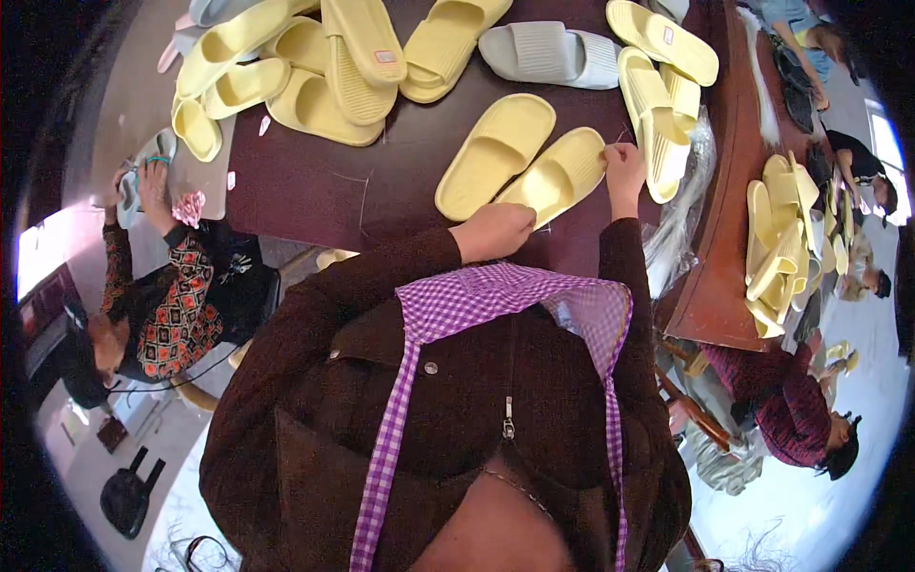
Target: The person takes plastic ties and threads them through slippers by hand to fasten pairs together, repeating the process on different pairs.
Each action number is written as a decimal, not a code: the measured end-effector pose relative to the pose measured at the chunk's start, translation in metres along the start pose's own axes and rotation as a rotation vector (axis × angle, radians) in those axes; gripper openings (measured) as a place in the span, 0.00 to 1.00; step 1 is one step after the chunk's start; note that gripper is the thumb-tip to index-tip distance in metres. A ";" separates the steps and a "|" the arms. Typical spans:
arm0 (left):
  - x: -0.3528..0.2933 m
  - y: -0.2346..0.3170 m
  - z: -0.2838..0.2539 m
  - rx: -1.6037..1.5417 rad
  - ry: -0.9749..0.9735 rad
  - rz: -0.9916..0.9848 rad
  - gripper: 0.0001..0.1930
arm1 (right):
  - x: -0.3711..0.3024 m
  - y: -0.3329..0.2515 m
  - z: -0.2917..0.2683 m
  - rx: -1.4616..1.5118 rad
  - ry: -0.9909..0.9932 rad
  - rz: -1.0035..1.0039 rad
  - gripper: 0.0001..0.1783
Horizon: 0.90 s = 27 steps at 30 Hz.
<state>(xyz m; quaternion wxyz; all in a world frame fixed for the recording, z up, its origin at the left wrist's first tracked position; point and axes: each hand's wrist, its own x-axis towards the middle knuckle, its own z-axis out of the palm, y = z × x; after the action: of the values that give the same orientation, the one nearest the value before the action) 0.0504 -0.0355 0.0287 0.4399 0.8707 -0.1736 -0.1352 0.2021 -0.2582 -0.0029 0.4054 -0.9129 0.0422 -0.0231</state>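
Yellow slipper [558,176] at table edge, seemingly pinched by right hand [624,170], left hand [496,231] closed on it.

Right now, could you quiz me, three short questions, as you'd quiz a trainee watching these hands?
1. True or false: both hands touch the same yellow slipper.
2. Which hand is at that slipper's far end: the left hand or the right hand?
3. What colour is the one slipper on the dark table that is not yellow?

Key: 1 true; 2 right; 3 grey.
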 end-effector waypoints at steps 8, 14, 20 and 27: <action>0.004 -0.004 -0.017 0.066 0.025 0.321 0.05 | -0.010 -0.009 -0.002 0.022 -0.071 0.065 0.07; 0.022 -0.043 -0.040 0.286 0.039 0.334 0.05 | -0.009 -0.022 -0.003 -0.041 -0.109 0.038 0.07; 0.040 -0.059 -0.053 0.306 0.107 0.360 0.06 | 0.004 -0.056 0.019 -0.022 -0.129 -0.133 0.08; 0.043 -0.068 -0.041 0.294 0.131 0.384 0.07 | 0.029 -0.078 0.051 0.060 -0.273 -0.407 0.09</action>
<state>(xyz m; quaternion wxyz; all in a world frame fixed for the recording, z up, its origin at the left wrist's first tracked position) 0.1177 0.0132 -0.0066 0.3364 0.8834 -0.3245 0.0342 0.2390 -0.1717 0.0208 0.4212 -0.8848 -0.1985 0.0177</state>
